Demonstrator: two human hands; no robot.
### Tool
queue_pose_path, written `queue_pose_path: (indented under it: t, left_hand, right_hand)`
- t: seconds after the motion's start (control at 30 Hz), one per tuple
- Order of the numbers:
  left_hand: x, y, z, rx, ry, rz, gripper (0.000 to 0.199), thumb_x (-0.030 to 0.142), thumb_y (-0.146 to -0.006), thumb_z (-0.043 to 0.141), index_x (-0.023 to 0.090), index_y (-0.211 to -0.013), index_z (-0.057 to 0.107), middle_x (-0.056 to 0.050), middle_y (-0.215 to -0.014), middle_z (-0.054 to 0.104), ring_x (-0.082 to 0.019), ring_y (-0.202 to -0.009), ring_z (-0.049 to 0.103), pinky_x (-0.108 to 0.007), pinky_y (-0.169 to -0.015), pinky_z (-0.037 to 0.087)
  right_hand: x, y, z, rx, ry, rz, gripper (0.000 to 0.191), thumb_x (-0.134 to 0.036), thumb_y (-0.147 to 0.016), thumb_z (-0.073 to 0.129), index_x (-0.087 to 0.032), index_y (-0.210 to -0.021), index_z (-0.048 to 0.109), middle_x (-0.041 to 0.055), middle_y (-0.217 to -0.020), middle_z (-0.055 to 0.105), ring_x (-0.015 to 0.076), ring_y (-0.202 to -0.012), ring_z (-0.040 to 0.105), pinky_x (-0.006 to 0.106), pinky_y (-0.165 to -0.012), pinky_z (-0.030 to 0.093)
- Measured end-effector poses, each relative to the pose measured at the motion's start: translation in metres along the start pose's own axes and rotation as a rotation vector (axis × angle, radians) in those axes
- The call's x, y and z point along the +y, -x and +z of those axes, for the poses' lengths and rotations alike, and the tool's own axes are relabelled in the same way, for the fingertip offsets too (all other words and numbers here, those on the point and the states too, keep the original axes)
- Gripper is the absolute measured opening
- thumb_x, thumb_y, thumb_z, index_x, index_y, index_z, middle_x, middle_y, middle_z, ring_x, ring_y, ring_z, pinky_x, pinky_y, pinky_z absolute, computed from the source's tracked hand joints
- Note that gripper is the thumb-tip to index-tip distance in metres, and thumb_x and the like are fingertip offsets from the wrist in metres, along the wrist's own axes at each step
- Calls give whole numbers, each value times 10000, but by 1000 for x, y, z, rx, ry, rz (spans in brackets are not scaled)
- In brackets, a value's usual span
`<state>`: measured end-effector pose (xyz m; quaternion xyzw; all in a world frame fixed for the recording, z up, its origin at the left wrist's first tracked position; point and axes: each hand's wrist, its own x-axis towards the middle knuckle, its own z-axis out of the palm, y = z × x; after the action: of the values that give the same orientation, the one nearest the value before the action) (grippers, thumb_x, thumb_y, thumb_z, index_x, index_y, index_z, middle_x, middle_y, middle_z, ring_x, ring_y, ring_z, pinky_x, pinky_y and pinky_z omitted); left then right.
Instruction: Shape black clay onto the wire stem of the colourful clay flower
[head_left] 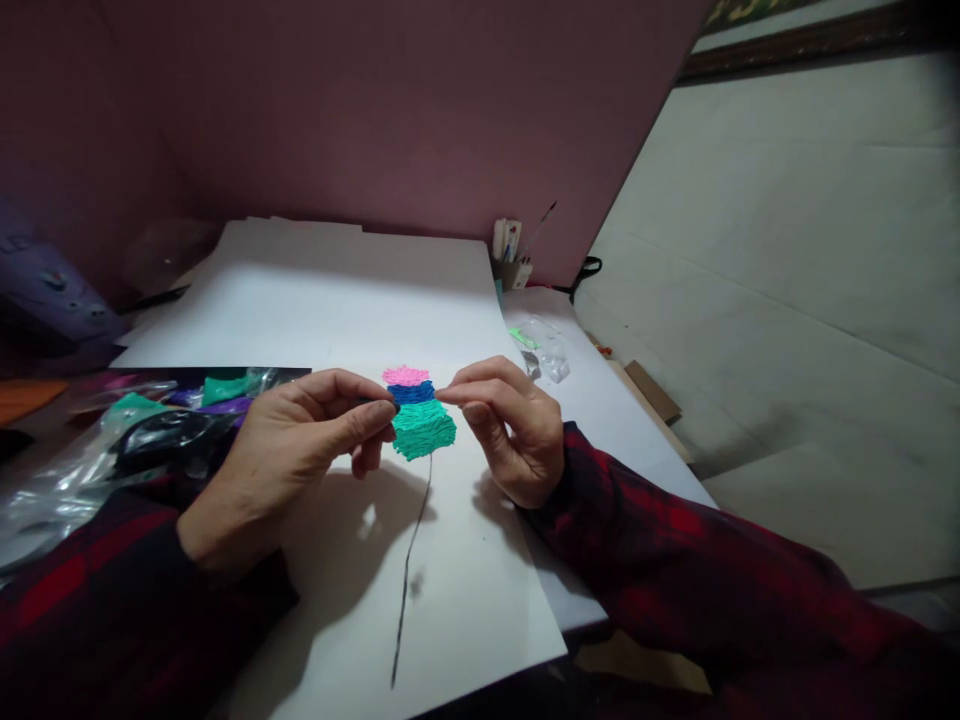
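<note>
On the white paper [480, 600] lies a textured shape in three bands: pink [406, 376] at the top, dark blue [411, 393] in the middle and a wider green [424, 430] below. A thin dark line [407, 572] runs down from the green band. My left hand [300, 445] is at the shape's left side, thumb and fingers pinched on a small dark piece [386, 404]. To the right, my right hand [514, 425] has its index fingertip by the blue band's right edge, with the thumb bent beneath; anything between its fingers is too small to make out.
Large white sheets [352, 285] lie behind. At the left are plastic bags [150, 440] with coloured material. A holder with pens [510, 260] stands at the back right, near a clear crumpled bag [551, 350] and a green piece [523, 339].
</note>
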<state>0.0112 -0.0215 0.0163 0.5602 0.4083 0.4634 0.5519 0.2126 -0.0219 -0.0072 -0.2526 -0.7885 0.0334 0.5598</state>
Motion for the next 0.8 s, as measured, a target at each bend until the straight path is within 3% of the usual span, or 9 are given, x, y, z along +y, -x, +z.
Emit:
queue_pose_path:
  t: [0.3, 0.5, 0.67, 0.8]
  left_hand:
    - [3, 1, 2, 20, 14, -21, 165, 232, -769, 715, 162, -648, 628, 1, -536, 603, -87, -458, 494, -172, -434, 411]
    - [1, 1, 2, -7, 117, -77, 197, 250, -733, 761, 176, -732, 579, -57, -790, 729, -141, -562, 635, -198, -463, 469]
    - [0, -2, 2, -45, 128, -102, 152, 180, -688, 781, 144, -691, 633, -22, -603, 669, -110, -512, 596, -176, -471, 471]
    - [0, -2, 2, -20, 128, -93, 126, 202, -680, 788, 137, -679, 679, -20, -610, 673, -97, -543, 599, -159, -518, 489]
  right_hand:
    - [0, 0, 0, 2, -13, -2, 211, -172, -934, 476, -153, -1022, 667, 76, -938, 629, 148, -854, 622, 329, -720, 560]
    - [0, 0, 0, -4, -2, -7, 214, -175, -935, 470, -161, -1018, 667, 73, -936, 628, 148, -851, 619, 332, -724, 557]
    - [0, 0, -1, -7, -8, -9, 217, -156, -929, 472, -136, -1017, 670, 83, -934, 627, 149, -857, 620, 328, -734, 553]
    - [0, 0, -1, -15, -7, -7, 216, -153, -928, 476, -129, -1019, 670, 85, -938, 627, 150, -864, 617, 333, -745, 549]
